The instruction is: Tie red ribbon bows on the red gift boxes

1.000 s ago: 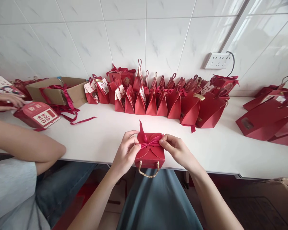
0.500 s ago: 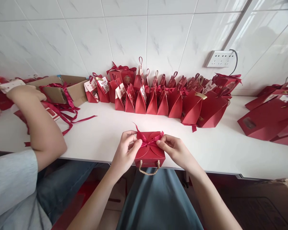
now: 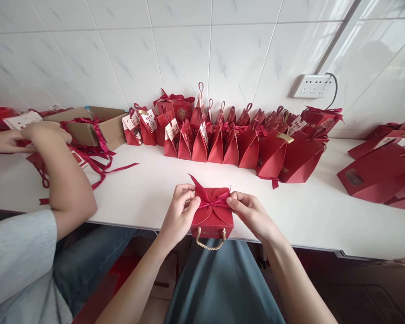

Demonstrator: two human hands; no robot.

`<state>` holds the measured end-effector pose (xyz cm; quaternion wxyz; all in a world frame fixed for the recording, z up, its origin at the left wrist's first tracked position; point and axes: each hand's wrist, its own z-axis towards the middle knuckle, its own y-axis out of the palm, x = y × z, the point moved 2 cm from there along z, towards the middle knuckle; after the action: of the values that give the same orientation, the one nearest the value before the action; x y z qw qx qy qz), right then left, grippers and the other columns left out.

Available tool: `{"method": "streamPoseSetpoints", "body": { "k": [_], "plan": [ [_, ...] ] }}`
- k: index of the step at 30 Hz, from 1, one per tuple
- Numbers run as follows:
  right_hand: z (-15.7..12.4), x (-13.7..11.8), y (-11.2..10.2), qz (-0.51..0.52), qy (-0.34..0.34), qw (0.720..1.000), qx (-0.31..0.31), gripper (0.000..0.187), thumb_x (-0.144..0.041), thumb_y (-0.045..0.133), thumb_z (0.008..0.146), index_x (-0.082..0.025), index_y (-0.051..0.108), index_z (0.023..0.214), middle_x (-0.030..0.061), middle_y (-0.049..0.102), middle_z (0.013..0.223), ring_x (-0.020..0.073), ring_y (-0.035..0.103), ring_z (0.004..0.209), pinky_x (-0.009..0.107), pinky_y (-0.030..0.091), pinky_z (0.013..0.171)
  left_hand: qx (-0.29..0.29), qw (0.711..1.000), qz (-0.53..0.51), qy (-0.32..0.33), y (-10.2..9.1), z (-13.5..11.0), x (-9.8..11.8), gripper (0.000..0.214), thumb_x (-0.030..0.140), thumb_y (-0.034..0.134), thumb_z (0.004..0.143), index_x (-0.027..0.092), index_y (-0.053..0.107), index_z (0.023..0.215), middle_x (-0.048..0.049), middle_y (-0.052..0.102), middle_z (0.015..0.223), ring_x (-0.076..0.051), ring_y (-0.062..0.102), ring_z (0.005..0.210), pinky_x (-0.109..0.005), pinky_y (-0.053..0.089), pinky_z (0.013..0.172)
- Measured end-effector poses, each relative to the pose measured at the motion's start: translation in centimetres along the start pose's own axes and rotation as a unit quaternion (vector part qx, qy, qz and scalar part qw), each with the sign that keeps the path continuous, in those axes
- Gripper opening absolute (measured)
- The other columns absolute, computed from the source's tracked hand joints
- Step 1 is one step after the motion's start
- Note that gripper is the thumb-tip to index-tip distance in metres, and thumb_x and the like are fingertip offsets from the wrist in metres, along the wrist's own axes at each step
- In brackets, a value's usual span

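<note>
A small red gift box [image 3: 212, 216] with a rope handle stands at the near edge of the white table [image 3: 317, 211]. A red ribbon [image 3: 213, 201] runs across its petal-shaped top flaps. My left hand [image 3: 180, 215] pinches the ribbon's left end against the box. My right hand [image 3: 250, 212] pinches the ribbon's right end. Both hands are closed on the ribbon, one on each side of the box.
A row of several finished red gift bags [image 3: 229, 135] lines the tiled wall. Larger red bags [image 3: 381, 168] lie at the right. A co-worker's arm [image 3: 62, 175] at the left reaches over loose ribbons [image 3: 97, 157] near a cardboard box [image 3: 94, 126]. A socket [image 3: 313, 85] is on the wall.
My fingers have shifted slightly on the ribbon and the box sits a little nearer. The co-worker's arm moved from a red box onto the ribbons and cards at the far left.
</note>
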<state>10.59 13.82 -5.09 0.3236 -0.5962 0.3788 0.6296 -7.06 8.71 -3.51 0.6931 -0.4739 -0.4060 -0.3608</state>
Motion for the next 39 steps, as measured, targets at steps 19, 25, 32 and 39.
{"method": "streamPoseSetpoints", "body": {
  "k": [19,25,32,39],
  "plan": [
    [-0.2,0.0,0.3,-0.011,-0.042,0.999,0.005,0.039,-0.045,0.06,0.083,-0.019,0.042,0.06,-0.0036,0.043,0.064,0.0107,0.037,0.06,0.025,0.032,0.06,-0.048,0.999,-0.011,0.003,-0.1,-0.1,-0.3,0.024,0.029,0.046,0.087,0.019,0.047,0.066,-0.0063,0.045,0.107,-0.016,0.056,0.093,-0.025,0.053,0.077],
    [0.1,1.1,0.1,0.071,-0.051,0.996,-0.006,0.039,-0.041,0.064,0.082,-0.019,0.042,0.059,-0.0039,0.041,0.063,0.0103,0.034,0.06,0.024,0.029,0.059,-0.021,0.999,-0.046,-0.017,0.3,-0.3,-0.3,0.024,0.028,0.045,0.086,0.019,0.042,0.064,-0.0053,0.045,0.107,-0.013,0.055,0.081,-0.024,0.05,0.073],
    [0.1,0.9,0.1,0.044,-0.055,0.998,0.002,0.041,-0.043,0.065,0.081,-0.019,0.041,0.059,-0.0039,0.041,0.062,0.0103,0.034,0.06,0.025,0.03,0.059,-0.024,0.999,-0.04,-0.011,0.2,0.0,-0.5,0.028,0.033,0.047,0.085,0.018,0.045,0.062,-0.0061,0.047,0.109,-0.015,0.057,0.083,-0.026,0.051,0.072],
    [-1.0,-0.5,0.0,-0.098,-0.058,0.993,0.043,0.036,-0.051,0.06,0.082,-0.019,0.047,0.068,-0.0026,0.047,0.067,0.0122,0.041,0.065,0.026,0.033,0.062,-0.05,0.996,0.01,0.07,-1.1,0.0,-0.3,0.012,0.033,0.053,0.084,0.022,0.052,0.083,-0.0058,0.052,0.112,-0.02,0.053,0.112,-0.029,0.052,0.082]
  ]
}}
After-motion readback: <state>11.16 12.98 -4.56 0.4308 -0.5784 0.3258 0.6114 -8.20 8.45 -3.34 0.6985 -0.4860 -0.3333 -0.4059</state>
